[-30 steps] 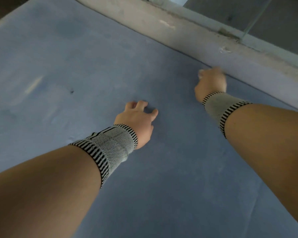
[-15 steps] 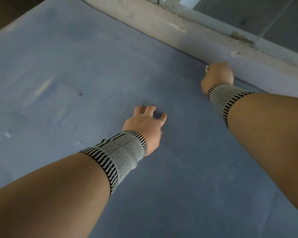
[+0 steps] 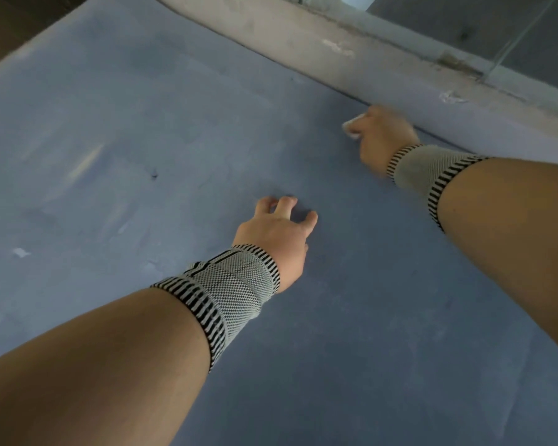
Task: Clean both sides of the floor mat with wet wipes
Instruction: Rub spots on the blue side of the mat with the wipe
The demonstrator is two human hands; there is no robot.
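From the head view, your right hand (image 3: 382, 138) is clenched on a white wet wipe (image 3: 351, 125), pressed to the blue floor mat (image 3: 142, 130) near its far edge. Your left hand (image 3: 276, 235) rests mid-mat on spread fingertips, grip released.

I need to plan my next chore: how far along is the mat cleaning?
Midway at best. The right hand is rubbing a white wipe near the blue mat's far edge while the left hand braces on it. Pale smears remain at left; the underside isn't turned up yet.
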